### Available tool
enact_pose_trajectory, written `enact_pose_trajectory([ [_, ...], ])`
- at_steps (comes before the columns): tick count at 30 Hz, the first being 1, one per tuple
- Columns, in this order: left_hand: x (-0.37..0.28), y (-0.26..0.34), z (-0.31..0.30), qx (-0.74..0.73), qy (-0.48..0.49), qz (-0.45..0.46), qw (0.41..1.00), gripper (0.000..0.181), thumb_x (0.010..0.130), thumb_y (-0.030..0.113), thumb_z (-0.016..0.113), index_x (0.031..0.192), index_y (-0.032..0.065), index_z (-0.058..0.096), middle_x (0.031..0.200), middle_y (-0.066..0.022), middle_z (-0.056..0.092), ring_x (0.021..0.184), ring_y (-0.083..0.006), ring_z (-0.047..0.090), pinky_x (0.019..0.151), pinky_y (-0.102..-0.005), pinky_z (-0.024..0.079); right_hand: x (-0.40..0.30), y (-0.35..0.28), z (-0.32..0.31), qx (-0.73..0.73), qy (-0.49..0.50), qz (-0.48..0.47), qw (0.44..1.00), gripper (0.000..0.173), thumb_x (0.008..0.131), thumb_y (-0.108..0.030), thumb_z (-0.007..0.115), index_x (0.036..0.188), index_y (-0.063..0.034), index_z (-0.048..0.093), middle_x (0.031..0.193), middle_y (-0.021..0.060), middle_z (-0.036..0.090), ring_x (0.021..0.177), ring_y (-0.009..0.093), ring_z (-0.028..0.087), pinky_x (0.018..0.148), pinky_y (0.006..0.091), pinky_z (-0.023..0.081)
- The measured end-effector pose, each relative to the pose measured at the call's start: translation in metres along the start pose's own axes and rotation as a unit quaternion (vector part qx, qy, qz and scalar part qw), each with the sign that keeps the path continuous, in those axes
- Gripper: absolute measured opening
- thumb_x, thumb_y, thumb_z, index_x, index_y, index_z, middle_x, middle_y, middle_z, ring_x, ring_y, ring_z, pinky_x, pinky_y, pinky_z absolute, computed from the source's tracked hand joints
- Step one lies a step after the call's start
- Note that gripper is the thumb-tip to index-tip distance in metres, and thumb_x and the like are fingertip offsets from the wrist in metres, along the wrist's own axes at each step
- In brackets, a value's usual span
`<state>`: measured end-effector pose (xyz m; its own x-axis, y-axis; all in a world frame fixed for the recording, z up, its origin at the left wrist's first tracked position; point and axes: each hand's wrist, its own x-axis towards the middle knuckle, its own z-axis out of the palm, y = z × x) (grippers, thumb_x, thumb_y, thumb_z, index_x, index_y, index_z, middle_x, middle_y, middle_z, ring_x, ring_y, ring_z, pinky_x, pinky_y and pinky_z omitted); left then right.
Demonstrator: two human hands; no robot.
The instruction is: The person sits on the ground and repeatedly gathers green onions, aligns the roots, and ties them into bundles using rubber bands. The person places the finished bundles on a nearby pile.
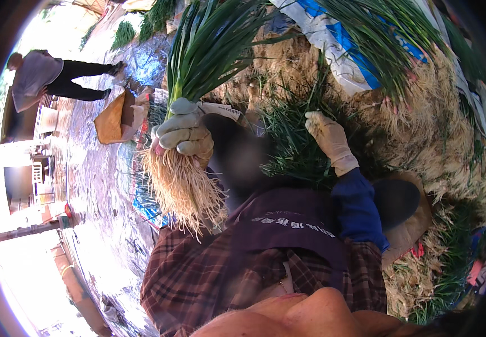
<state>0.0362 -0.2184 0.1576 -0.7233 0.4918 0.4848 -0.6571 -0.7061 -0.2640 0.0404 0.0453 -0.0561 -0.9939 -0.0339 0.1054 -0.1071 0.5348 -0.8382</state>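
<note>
A thick bunch of scallions (209,54) is gripped in my gloved left hand (184,130), at the left of the middle. Its long green leaves point up and away, and pale stringy roots (188,189) hang below the fist toward my apron. My right hand (327,139), in a tan glove with a blue sleeve, has its fingers curled in. It hovers at the edge of a heap of loose green leaves (293,135) between my legs. Whether a thin leaf is pinched at its fingertips is hidden.
More rooted scallions (394,59) lie at upper right on a blue and white sheet (348,54). Root litter (432,151) spreads over the ground. An open cardboard box (114,120) stands at left. Beyond it, a person (53,80) stands on the wet floor (91,168).
</note>
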Motion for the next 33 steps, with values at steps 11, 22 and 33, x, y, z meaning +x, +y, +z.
enact_pose_trajectory([
  [11, -0.025, 0.001, -0.001, -0.100, -0.042, -0.004, 0.994, 0.012, 0.093, 0.008, 0.050, 0.104, 0.0101, 0.046, 0.075, 0.0053, 0.062, 0.068, -0.0065, 0.064, 0.064, -0.0221, 0.047, 0.061, -0.207, 0.032, 0.406, -0.079, 0.046, 0.909, 0.023, 0.096, -0.019, 0.064, 0.109, -0.0004, 0.062, 0.085, 0.0045, 0.063, 0.065, 0.010, 0.056, 0.055, 0.0267, 0.047],
  [22, -0.026, -0.002, 0.007, -0.059, 0.034, -0.004, 0.998, 0.024, 0.084, 0.002, 0.060, 0.107, 0.0034, 0.053, 0.081, -0.0001, 0.066, 0.072, -0.0089, 0.064, 0.061, -0.0218, 0.046, 0.068, 0.029, -0.017, -0.144, -0.008, 0.174, 0.974, 0.031, 0.093, -0.028, 0.063, 0.119, -0.0110, 0.062, 0.112, 0.0126, 0.068, 0.097, 0.029, 0.067, 0.080, 0.0411, 0.053],
  [33, -0.073, 0.012, 0.025, 0.101, 0.123, 0.085, 0.984, 0.028, 0.084, 0.003, 0.059, 0.111, 0.0005, 0.054, 0.089, -0.0058, 0.067, 0.082, -0.0157, 0.065, 0.071, -0.0279, 0.048, 0.191, -0.091, -0.005, 0.401, 0.178, -0.060, 0.897, 0.032, 0.101, -0.021, 0.052, 0.130, -0.0079, 0.051, 0.127, 0.0080, 0.053, 0.110, 0.022, 0.056, 0.083, 0.0350, 0.054],
])
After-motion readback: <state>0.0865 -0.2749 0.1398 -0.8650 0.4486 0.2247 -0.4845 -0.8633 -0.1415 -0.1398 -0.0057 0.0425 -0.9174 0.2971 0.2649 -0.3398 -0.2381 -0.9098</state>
